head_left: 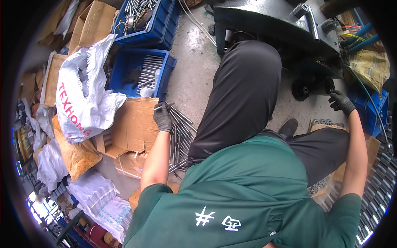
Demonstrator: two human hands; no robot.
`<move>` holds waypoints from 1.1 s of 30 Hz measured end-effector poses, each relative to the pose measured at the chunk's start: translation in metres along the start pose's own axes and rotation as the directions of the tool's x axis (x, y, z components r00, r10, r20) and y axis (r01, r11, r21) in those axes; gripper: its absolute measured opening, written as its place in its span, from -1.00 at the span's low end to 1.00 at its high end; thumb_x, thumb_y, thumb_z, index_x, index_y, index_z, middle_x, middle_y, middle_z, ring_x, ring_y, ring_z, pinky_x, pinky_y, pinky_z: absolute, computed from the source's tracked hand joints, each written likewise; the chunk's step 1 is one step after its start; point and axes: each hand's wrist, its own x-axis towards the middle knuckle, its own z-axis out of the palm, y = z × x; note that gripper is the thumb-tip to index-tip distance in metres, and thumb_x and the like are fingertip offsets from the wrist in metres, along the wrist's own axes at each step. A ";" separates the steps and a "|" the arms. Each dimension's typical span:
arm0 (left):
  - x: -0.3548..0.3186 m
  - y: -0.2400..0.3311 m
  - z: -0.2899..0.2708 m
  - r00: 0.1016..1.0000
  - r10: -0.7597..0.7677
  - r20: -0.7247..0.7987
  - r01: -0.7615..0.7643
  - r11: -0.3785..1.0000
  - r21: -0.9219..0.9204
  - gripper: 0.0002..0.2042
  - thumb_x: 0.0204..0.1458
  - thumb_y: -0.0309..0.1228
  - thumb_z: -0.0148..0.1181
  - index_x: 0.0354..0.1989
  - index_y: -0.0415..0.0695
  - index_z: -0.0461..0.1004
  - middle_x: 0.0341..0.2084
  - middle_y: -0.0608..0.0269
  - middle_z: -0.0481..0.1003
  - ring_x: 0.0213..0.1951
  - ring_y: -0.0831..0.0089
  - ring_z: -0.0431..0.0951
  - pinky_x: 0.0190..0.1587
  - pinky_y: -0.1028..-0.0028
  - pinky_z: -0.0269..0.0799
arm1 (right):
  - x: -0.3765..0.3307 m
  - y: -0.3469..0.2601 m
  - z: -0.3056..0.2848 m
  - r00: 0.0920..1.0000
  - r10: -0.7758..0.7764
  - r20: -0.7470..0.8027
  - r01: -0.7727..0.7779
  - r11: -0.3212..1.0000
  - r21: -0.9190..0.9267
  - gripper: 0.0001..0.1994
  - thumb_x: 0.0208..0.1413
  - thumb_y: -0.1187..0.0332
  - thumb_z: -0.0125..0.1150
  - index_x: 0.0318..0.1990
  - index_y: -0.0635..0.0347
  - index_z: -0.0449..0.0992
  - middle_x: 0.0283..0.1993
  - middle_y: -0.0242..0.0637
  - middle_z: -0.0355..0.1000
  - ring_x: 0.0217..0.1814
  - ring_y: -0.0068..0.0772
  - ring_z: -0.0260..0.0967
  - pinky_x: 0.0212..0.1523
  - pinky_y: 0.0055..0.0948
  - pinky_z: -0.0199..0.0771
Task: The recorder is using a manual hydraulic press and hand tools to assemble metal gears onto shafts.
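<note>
A grey concrete floor (194, 70) is showing between clutter. Flattened cardboard (132, 128) is lying on it, blue plastic crates (142, 70) are sitting further up, and a white woven sack (82, 95) is slumping at the left. A dark machine frame (273, 25) is standing at the top.
</note>
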 end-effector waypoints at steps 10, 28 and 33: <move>-0.004 -0.031 0.003 0.974 -0.214 -0.077 0.172 0.915 -0.364 -0.78 0.32 -0.41 0.15 -0.01 -0.32 0.45 -0.25 0.05 0.61 -0.30 0.26 0.71 -0.12 0.33 0.62 | 0.002 -0.002 0.002 1.000 -0.024 0.012 0.025 1.000 -0.020 -0.49 0.28 0.02 0.17 0.29 0.02 0.41 -0.16 -0.27 0.54 -0.39 -0.37 0.52 -0.41 -0.37 0.53; -0.013 -0.011 0.039 0.997 -0.080 0.007 0.080 0.971 -0.225 -0.87 0.29 -0.42 0.20 -0.14 -0.21 0.46 -0.45 0.21 0.54 -0.49 0.51 0.54 -0.43 0.54 0.47 | -0.008 0.004 -0.004 0.999 -0.036 -0.005 0.036 0.999 0.020 -0.51 0.28 0.00 0.17 0.25 0.03 0.41 -0.17 -0.26 0.54 -0.39 -0.36 0.54 -0.42 -0.33 0.54; -0.008 0.001 0.064 0.990 -0.073 0.124 0.050 0.982 0.182 -0.85 0.26 -0.40 0.19 -0.10 -0.18 0.48 -0.35 0.05 0.64 -0.41 0.35 0.66 -0.28 0.40 0.55 | -0.011 0.007 -0.006 0.999 -0.038 -0.008 0.038 0.999 0.000 -0.54 0.26 0.06 0.20 0.22 0.07 0.44 -0.21 -0.24 0.55 -0.42 -0.36 0.53 -0.46 -0.34 0.52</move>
